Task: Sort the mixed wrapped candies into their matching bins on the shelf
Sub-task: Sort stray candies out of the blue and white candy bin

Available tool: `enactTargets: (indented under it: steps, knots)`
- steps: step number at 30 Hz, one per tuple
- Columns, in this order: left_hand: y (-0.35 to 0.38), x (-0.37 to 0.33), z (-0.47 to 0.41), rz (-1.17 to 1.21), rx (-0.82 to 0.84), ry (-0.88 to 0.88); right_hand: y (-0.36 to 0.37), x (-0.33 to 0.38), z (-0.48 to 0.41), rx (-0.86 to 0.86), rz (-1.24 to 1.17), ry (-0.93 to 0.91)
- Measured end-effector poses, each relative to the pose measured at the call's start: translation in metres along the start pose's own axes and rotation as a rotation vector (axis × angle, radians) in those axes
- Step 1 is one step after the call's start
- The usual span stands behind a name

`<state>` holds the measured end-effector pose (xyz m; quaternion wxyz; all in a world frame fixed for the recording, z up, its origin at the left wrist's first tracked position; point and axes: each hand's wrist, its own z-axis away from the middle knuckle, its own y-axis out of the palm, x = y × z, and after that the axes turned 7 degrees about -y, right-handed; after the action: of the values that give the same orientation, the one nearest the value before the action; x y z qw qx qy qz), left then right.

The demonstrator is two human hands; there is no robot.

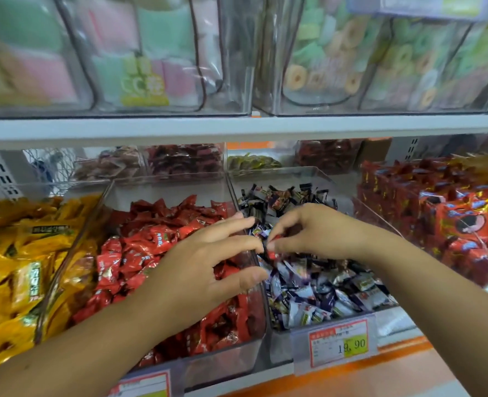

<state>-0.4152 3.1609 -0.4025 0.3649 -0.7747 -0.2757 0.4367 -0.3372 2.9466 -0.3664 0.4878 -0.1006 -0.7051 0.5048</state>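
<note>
Pinching a red candy (273,255), the right hand (311,233) should lift it clear into the red bin (225,365). Left hand (205,265): fingers spread, empty.

The clear red-candy bin (222,362) is heaped with red wrapped candies (151,247). Against its right wall stands a bin (280,346) of purple-and-white candies (308,293), where the right hand (317,233) pinches one red candy (273,255); yellow candies (22,253) lie to its left.
</note>
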Motion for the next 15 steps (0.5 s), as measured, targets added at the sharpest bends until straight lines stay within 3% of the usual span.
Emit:
enactTargets:
  steps: [5, 8, 10, 13, 15]
  knots:
    - [-0.001, 0.0, 0.001, 0.018, 0.016, 0.0, -0.013, 0.006, -0.007, -0.169, 0.0, 0.034]
    - [-0.001, 0.0, 0.0, 0.022, 0.018, -0.007, -0.009, 0.025, -0.013, -0.313, -0.279, -0.022]
    - [-0.002, 0.0, 0.0, 0.021, 0.017, -0.017, -0.005, 0.04, -0.018, -0.237, -0.399, -0.106]
    - [-0.003, -0.001, 0.001, 0.03, 0.03, -0.031, -0.013, 0.049, -0.017, -0.196, -0.28, -0.164]
    - [-0.005, -0.002, 0.002, 0.031, 0.041, -0.026, -0.033, 0.049, -0.002, -0.173, 0.024, -0.051]
